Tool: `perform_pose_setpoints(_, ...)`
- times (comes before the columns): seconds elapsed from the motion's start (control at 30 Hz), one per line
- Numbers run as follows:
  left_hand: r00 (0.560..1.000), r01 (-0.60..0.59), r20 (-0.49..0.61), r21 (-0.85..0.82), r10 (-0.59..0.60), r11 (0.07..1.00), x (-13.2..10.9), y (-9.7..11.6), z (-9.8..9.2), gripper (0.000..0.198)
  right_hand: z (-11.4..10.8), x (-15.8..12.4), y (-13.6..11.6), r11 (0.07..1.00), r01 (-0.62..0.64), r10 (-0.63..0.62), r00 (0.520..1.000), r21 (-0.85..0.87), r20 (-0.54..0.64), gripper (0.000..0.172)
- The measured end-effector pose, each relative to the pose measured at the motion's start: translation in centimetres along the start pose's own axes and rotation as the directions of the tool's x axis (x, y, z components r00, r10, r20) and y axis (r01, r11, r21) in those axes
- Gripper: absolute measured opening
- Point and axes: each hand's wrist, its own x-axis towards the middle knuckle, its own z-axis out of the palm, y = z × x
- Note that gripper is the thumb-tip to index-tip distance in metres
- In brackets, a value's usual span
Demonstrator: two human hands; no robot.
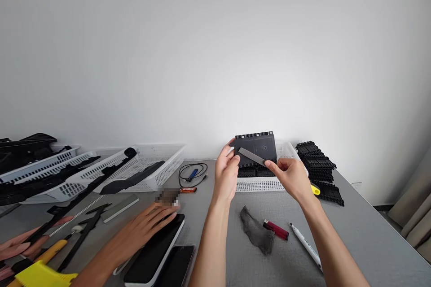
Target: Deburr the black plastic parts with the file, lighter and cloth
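Holding black ribbed plastic part (256, 145) clamped in my left hand (226, 171); right hand (291, 176) pinches flat grey file (252, 157) against it.

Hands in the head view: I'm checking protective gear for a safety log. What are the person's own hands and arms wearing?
Nothing is worn. The left hand and right hand are bare, without gloves; the left forearm and right forearm are bare to the picture's lower edge, with no sleeves, watch or wristband. No ring shows. The bare arm at lower left is another person's.
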Motion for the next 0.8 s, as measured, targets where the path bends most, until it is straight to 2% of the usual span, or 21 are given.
perform_pose_setpoints(0.1,1.000,-0.006,-0.006,-0.004,0.006,1.000,-0.1,0.0,0.1,0.052,0.0,0.2,0.3,1.000,0.004,-0.004,1.000,-0.019,-0.010,0.066)
perform_pose_setpoints(0.3,0.990,-0.042,-0.132,0.008,0.043,0.999,0.5,-0.2,-0.7,0.059,-1.9,1.0,2.1,1.000,0.025,-0.025,1.000,-0.009,-0.019,0.064)
perform_pose_setpoints(0.4,0.989,-0.057,-0.134,0.027,0.061,0.998,0.6,-0.3,-0.8,0.063,-2.3,1.1,2.3,0.998,0.026,-0.029,0.998,-0.057,-0.061,0.063)
perform_pose_setpoints(0.8,0.984,-0.060,-0.169,-0.002,0.059,0.998,0.6,0.3,-1.0,0.060,-2.4,1.2,2.7,0.988,0.083,-0.090,0.994,-0.128,-0.055,0.064)
